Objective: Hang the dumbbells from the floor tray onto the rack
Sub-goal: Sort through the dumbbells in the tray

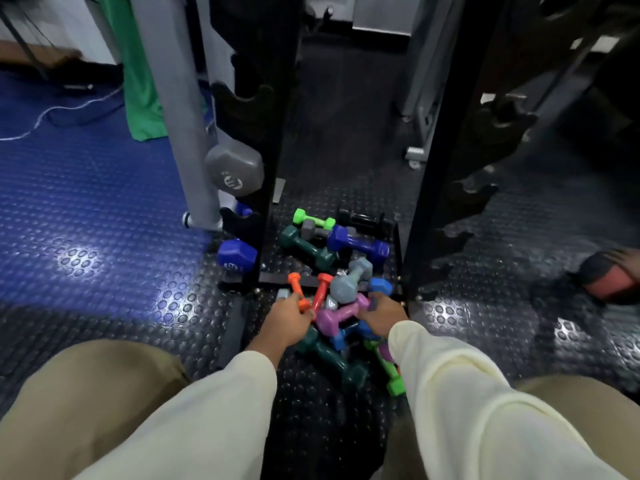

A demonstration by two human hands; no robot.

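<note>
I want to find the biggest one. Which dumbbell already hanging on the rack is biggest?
The grey dumbbell on the rack's left post. Its head looks much bigger than the blue dumbbell hanging below it.

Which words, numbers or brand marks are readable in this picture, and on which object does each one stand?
No text can be read with certainty.
Grey dumbbell on the rack: pale marking on its end face, too blurred to read.
Blue dumbbell below it: small pale mark on its end, too blurred to read.
Dumbbells in the floor tray: no visible lettering.
</note>
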